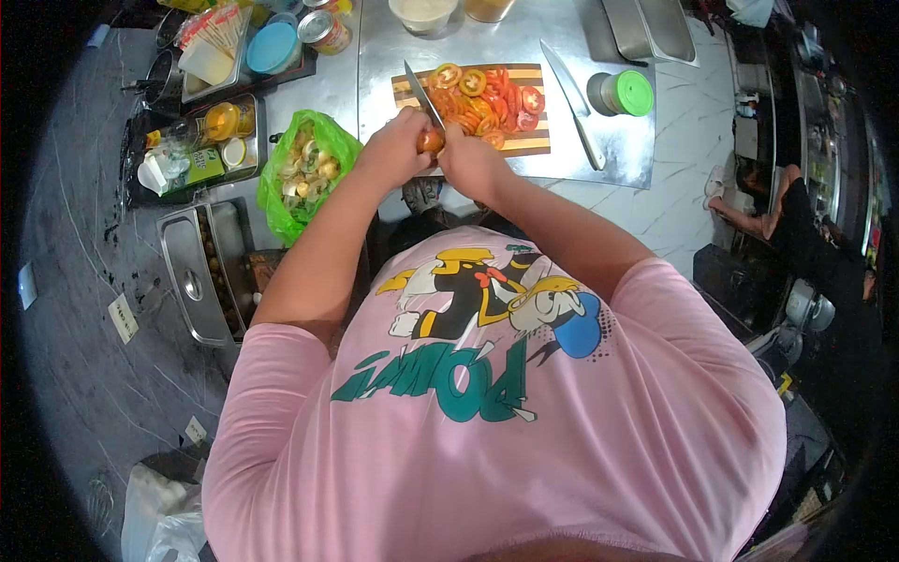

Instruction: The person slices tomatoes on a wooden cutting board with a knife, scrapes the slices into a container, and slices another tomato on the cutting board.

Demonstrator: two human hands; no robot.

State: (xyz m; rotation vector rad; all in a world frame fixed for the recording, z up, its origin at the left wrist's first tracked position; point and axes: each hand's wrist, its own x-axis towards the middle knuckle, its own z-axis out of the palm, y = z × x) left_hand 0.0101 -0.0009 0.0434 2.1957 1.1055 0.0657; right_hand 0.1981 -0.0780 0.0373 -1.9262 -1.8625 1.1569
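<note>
At the near left edge of the striped wooden cutting board (534, 140), my left hand (401, 145) is closed around a red tomato (431, 141). My right hand (471, 161) grips a knife (423, 94) beside it; the handle is hidden in my fingers. The blade points away from me and to the left, over the board's left side. Sliced tomatoes (487, 98), red and orange, are heaped across the board to the right of the blade. Whether the knife's edge touches the held tomato, I cannot tell.
A second knife (567, 89) with a white handle lies right of the board, near a green-lidded jar (633, 94). A green plastic bag (292, 206) of scraps hangs left of my left arm. A metal pan (651, 33) and white bowl (423, 13) stand farther back.
</note>
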